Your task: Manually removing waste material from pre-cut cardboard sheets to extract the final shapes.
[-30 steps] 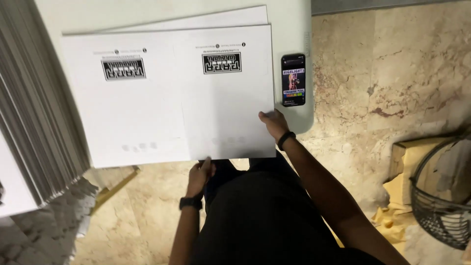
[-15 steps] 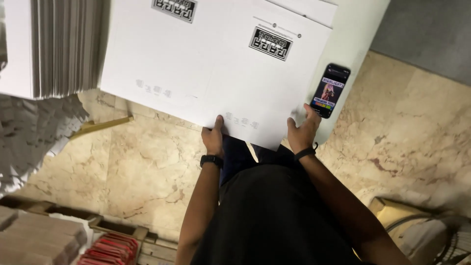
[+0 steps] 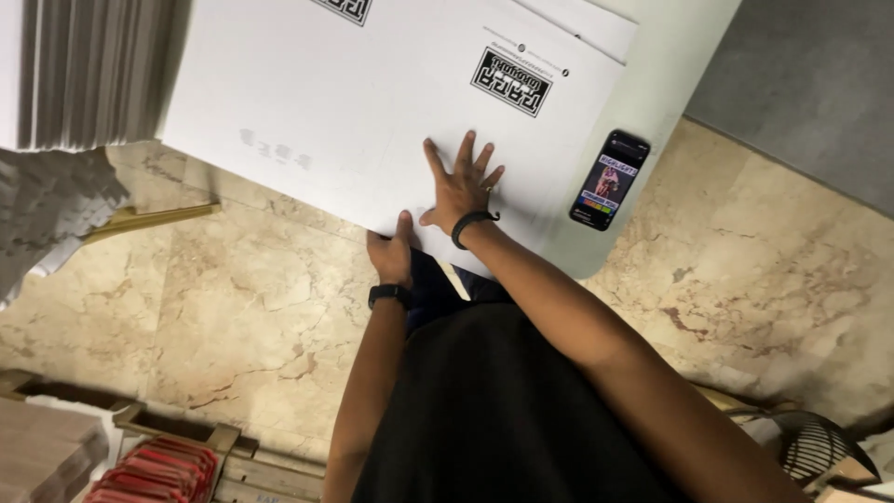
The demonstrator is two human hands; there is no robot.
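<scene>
Large flat white cardboard sheet (image 3: 372, 112) w/ black printed squares, upper centre of frame, on pale tabletop (image 3: 675, 56), near edge overhanging. Right hand (image 3: 458, 186) pressed flat on it, fingers spread, gripping nothing. Left hand (image 3: 391, 256) pinching near edge, centre frame. Sheet unfolded; no crease made yet. Black smartphone (image 3: 610, 179) centre-right.

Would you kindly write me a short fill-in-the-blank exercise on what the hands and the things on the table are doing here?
1. The right hand lies flat, fingers spread, on the white ____ sheet.
2. The left hand grips that sheet at its ____ edge.
3. The phone lies on the table, to the ____ of the sheet.
4. Each wrist wears a ____ band.

Missing words: cardboard; near; right; black
</scene>
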